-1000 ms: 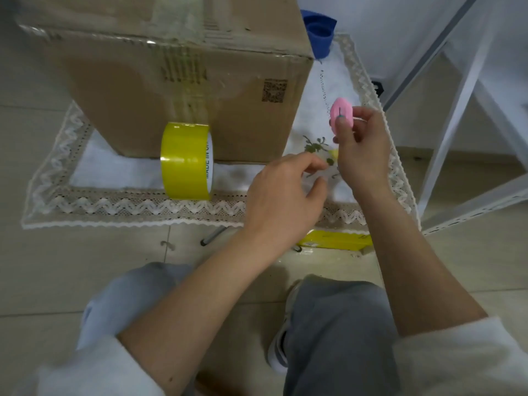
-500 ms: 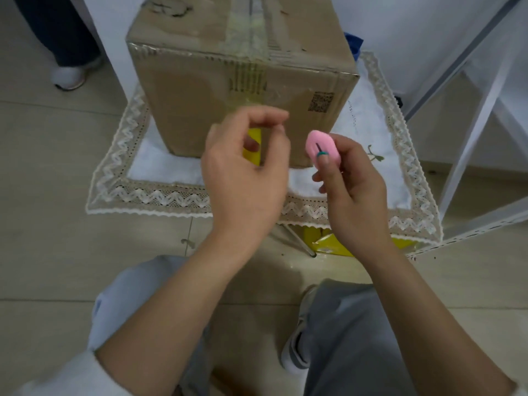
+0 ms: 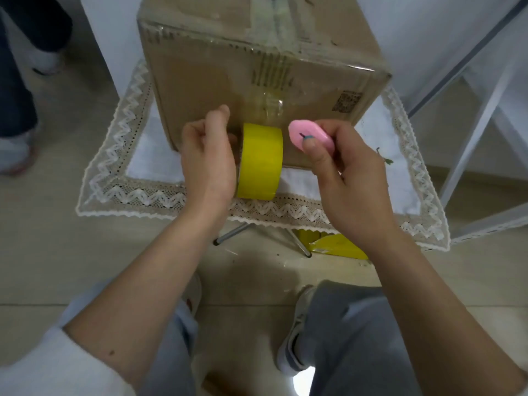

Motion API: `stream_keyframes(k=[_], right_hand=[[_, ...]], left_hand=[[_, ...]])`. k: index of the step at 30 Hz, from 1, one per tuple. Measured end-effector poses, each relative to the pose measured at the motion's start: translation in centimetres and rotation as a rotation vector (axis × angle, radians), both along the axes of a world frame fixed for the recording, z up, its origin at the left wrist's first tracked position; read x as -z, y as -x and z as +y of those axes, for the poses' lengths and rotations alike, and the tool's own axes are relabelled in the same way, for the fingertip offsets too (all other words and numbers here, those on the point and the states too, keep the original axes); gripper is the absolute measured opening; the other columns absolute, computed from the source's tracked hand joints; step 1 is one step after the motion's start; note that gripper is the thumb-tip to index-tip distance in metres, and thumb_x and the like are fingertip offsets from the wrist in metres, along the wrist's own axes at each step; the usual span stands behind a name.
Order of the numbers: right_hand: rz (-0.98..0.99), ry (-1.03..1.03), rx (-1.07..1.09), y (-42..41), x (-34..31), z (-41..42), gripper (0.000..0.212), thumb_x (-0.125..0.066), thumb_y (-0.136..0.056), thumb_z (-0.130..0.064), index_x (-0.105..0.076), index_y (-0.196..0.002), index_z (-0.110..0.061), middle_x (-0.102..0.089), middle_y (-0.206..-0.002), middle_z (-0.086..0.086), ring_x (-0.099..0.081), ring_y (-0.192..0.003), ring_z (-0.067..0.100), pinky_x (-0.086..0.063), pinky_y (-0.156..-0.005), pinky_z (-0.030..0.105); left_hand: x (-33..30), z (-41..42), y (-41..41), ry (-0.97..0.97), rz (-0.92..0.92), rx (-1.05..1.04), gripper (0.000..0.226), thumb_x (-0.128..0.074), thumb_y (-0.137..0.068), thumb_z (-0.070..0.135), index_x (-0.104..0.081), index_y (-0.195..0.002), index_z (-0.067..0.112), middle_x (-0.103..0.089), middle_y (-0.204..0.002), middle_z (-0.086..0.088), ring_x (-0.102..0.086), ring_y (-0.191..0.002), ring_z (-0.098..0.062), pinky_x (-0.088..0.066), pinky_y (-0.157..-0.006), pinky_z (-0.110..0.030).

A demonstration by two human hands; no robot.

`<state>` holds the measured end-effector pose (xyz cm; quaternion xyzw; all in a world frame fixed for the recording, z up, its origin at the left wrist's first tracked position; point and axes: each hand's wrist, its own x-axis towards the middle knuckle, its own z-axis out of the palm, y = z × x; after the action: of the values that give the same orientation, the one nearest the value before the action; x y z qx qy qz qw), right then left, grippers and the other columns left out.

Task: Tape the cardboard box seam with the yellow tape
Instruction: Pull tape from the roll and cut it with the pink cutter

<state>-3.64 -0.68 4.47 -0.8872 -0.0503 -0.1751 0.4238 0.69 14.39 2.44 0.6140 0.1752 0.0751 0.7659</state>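
Note:
A brown cardboard box (image 3: 211, 81) stands on a small table covered by a white lace-edged cloth (image 3: 137, 192). Clear tape runs along its top seam and down its front face. The yellow tape roll (image 3: 260, 161) stands on edge against the box's front. My left hand (image 3: 207, 155) is closed around the roll's left side, fingers hidden behind it. My right hand (image 3: 348, 172), just right of the roll, holds a small pink cutter (image 3: 310, 135) with my thumb on its slider.
Another person's legs and shoes (image 3: 17, 144) stand at the far left. A white metal frame (image 3: 471, 144) rises at the right. Crumpled yellow tape (image 3: 334, 245) lies on the floor under the table, between its thin metal legs. My knees are below.
My left hand has moved from mid-air in front of the roll onto its left side and gripped it. My right hand with the pink cutter stays right of the roll. The view has shifted.

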Motion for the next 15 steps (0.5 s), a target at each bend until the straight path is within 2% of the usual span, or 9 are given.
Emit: stream_keyframes(k=[3, 7, 10, 13, 15], right_hand=[[0.002, 0.04, 0.013, -0.3, -0.2, 0.5, 0.013, -0.057, -0.103, -0.022, -0.063, -0.113, -0.016, -0.059, -0.084, -0.017, -0.052, -0.07, -0.006, -0.038, -0.061, 0.006], [0.002, 0.07, 0.014, -0.5, -0.6, 1.0, 0.001, -0.058, -0.102, -0.024, -0.058, -0.103, -0.024, -0.057, -0.078, -0.018, -0.05, -0.066, -0.006, -0.038, -0.059, 0.006], [0.011, 0.062, 0.013, -0.5, -0.9, 1.3, 0.003, -0.058, -0.102, -0.025, -0.056, -0.1, -0.026, -0.06, -0.08, -0.015, -0.049, -0.067, -0.004, -0.04, -0.06, 0.007], [0.006, 0.084, 0.015, -0.5, -1.0, 1.4, 0.003, -0.058, -0.102, -0.025, -0.057, -0.099, -0.025, -0.058, -0.078, -0.015, -0.05, -0.067, -0.004, -0.04, -0.06, 0.008], [-0.027, 0.128, 0.01, -0.7, -1.2, 1.5, 0.006, -0.058, -0.102, -0.026, -0.06, -0.101, -0.02, -0.059, -0.081, -0.014, -0.052, -0.071, 0.001, -0.041, -0.061, 0.011]], left_hand=[[0.0, 0.2, 0.0, -0.049, -0.001, 0.053, 0.026, -0.054, -0.091, 0.048, -0.053, -0.086, 0.022, -0.057, -0.063, 0.016, -0.057, -0.061, 0.001, -0.047, -0.066, -0.024], [0.1, 0.3, 0.7, -0.112, 0.022, 0.142, 0.042, -0.05, -0.078, 0.059, -0.057, -0.082, 0.019, -0.058, -0.072, 0.009, -0.058, -0.072, -0.011, -0.049, -0.076, -0.038], [-0.1, 0.4, 0.8, -0.109, 0.039, 0.178, 0.04, -0.051, -0.089, 0.054, -0.05, -0.07, 0.019, -0.052, -0.067, 0.004, -0.052, -0.065, -0.013, -0.043, -0.069, -0.035], [-0.1, 0.4, 0.8, -0.075, 0.036, 0.182, 0.035, -0.055, -0.092, 0.049, -0.053, -0.076, 0.018, -0.052, -0.067, 0.008, -0.051, -0.062, -0.008, -0.042, -0.064, -0.028], [-0.2, 0.3, 0.8, -0.079, 0.045, 0.18, 0.03, -0.057, -0.093, 0.046, -0.056, -0.082, 0.018, -0.054, -0.071, 0.01, -0.053, -0.066, -0.008, -0.042, -0.066, -0.029]])
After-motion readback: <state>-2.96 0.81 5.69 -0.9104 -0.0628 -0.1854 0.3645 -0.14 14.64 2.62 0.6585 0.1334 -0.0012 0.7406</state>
